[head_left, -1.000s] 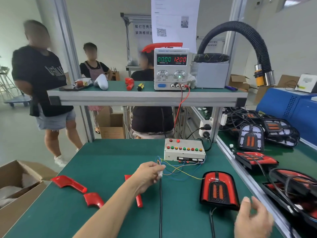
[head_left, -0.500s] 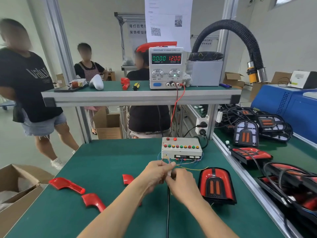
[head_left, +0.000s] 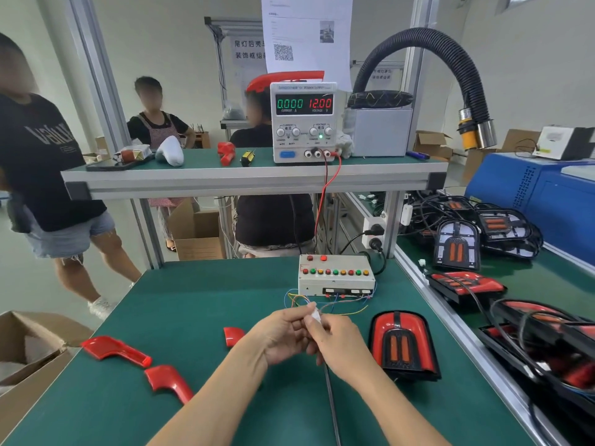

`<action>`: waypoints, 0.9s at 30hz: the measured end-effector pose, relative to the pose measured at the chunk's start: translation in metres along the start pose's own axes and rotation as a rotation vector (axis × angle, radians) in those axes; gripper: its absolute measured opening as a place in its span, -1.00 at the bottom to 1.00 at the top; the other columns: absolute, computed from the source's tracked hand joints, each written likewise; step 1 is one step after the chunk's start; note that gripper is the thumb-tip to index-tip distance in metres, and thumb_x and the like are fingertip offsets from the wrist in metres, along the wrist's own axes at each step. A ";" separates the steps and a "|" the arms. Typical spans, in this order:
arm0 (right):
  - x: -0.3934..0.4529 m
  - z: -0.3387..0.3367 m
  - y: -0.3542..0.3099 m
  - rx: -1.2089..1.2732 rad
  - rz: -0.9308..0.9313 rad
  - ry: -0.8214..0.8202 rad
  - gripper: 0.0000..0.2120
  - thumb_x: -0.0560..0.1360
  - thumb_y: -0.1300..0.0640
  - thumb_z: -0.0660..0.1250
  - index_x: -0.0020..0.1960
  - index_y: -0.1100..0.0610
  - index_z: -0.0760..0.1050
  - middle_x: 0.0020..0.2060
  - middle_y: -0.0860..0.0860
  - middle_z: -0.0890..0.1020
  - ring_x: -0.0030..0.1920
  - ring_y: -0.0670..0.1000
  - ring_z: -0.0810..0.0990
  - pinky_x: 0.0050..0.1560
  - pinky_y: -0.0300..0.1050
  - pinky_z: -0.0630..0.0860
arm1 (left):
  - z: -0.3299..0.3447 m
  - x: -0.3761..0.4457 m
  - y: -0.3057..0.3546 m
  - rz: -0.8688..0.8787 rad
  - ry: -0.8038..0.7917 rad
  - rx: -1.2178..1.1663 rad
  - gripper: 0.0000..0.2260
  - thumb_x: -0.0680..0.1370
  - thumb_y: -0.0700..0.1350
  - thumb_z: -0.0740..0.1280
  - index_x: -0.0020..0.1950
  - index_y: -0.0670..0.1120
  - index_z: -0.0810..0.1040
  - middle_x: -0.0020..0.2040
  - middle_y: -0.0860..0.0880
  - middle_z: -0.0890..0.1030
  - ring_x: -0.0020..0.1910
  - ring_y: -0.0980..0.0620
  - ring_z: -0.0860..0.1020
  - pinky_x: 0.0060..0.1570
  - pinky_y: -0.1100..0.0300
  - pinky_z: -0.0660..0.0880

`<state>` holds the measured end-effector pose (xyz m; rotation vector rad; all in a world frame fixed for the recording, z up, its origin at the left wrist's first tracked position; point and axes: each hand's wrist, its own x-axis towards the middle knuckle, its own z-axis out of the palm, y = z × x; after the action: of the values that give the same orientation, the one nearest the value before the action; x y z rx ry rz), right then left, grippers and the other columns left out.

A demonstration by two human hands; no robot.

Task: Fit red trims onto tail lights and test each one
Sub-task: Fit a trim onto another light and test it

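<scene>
Two bare forearms reach in from the near edge over a green bench mat (head_left: 193,304). The left hand (head_left: 283,338) and right hand (head_left: 338,344) meet at the middle of the bench, both with fingers curled, pinching a small white connector (head_left: 315,314) between them. A black cable (head_left: 331,407) runs from under the hands toward the near edge, and thin coloured wires (head_left: 338,305) lead from the connector to the far side. Just right of the right hand lies a tail light (head_left: 401,344), flat on the mat, black with a red trim around its top and two orange bars in the middle. To the near left lie two loose red trims, one (head_left: 169,381) close to the left forearm and one (head_left: 112,349) farther left; a third trim (head_left: 233,334) shows partly behind the left hand. A cardboard box (head_left: 32,355) stands off the bench's left edge. Beyond the hands sits a white test box (head_left: 336,278) with a row of red, green and yellow buttons. On the right, a side bench holds a pile of lights (head_left: 502,252) tangled in black cables. On a raised shelf (head_left: 251,178) at the far side stands a power supply (head_left: 304,120) reading 0.000 and 12.00, with red and black leads dropping down. A black hose (head_left: 450,59) arches over at the far right. Three people stand or sit behind the bench.
</scene>
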<state>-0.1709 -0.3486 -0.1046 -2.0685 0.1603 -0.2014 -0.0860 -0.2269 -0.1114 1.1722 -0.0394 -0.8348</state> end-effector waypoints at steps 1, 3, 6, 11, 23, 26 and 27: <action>0.001 0.000 0.001 0.029 0.009 -0.001 -0.60 0.67 -0.06 0.21 -0.21 0.16 0.58 -0.37 0.04 0.69 -0.49 -0.09 0.58 -0.35 -0.24 0.51 | 0.000 0.002 0.000 0.001 0.008 -0.015 -0.78 0.40 -0.06 0.52 -0.31 -0.20 0.67 -0.31 -0.13 0.57 -0.42 -0.04 0.51 -0.40 0.15 0.49; 0.001 0.001 0.005 0.098 0.038 0.009 -0.57 0.67 -0.07 0.20 -0.23 0.17 0.58 -0.37 0.04 0.69 -0.48 -0.06 0.59 -0.32 -0.22 0.52 | 0.002 0.005 -0.002 0.004 0.033 -0.039 -0.75 0.39 -0.05 0.52 -0.32 -0.21 0.63 -0.38 -0.12 0.52 -0.48 -0.03 0.47 -0.45 0.18 0.46; 0.001 0.006 0.010 0.142 0.062 0.023 -0.57 0.66 -0.07 0.21 -0.21 0.19 0.59 -0.36 0.08 0.70 -0.44 -0.05 0.61 -0.27 -0.19 0.52 | 0.004 0.008 -0.008 -0.014 0.078 -0.110 -0.75 0.36 -0.09 0.54 -0.36 -0.22 0.59 -0.42 -0.12 0.49 -0.54 -0.03 0.45 -0.54 0.18 0.44; -0.001 0.014 0.016 0.189 0.086 0.027 -0.58 0.66 -0.04 0.22 -0.21 0.21 0.61 -0.35 0.13 0.71 -0.42 -0.01 0.65 -0.31 -0.18 0.49 | 0.006 0.007 -0.013 -0.059 0.148 -0.160 -0.79 0.33 -0.14 0.52 -0.29 -0.24 0.56 -0.39 -0.11 0.44 -0.54 0.00 0.40 -0.58 0.23 0.36; -0.006 0.009 0.020 0.245 0.150 -0.011 -0.60 0.67 0.03 0.23 -0.17 0.29 0.62 -0.34 0.20 0.71 -0.30 0.18 0.73 -0.38 -0.15 0.53 | 0.009 0.007 -0.021 -0.118 0.182 -0.225 -0.85 0.42 -0.21 0.49 -0.19 -0.25 0.56 -0.32 -0.11 0.44 -0.36 0.03 0.37 -0.54 0.26 0.47; -0.007 0.010 0.021 0.261 0.155 -0.027 -0.59 0.68 0.04 0.23 -0.16 0.30 0.62 -0.33 0.21 0.71 -0.29 0.18 0.74 -0.33 -0.13 0.59 | 0.008 0.007 -0.023 -0.122 0.182 -0.209 -0.83 0.52 -0.20 0.46 -0.20 -0.24 0.54 -0.37 -0.09 0.43 -0.39 0.04 0.36 -0.54 0.27 0.46; -0.007 0.010 0.021 0.259 0.159 -0.029 -0.59 0.68 0.04 0.22 -0.16 0.29 0.63 -0.33 0.20 0.71 -0.29 0.17 0.74 -0.30 -0.11 0.62 | 0.007 0.007 -0.023 -0.120 0.182 -0.208 -0.82 0.53 -0.20 0.45 -0.21 -0.24 0.54 -0.38 -0.09 0.43 -0.40 0.04 0.36 -0.54 0.27 0.46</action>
<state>-0.1768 -0.3486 -0.1282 -1.7913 0.2658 -0.0894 -0.0972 -0.2396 -0.1297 1.0569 0.2639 -0.8132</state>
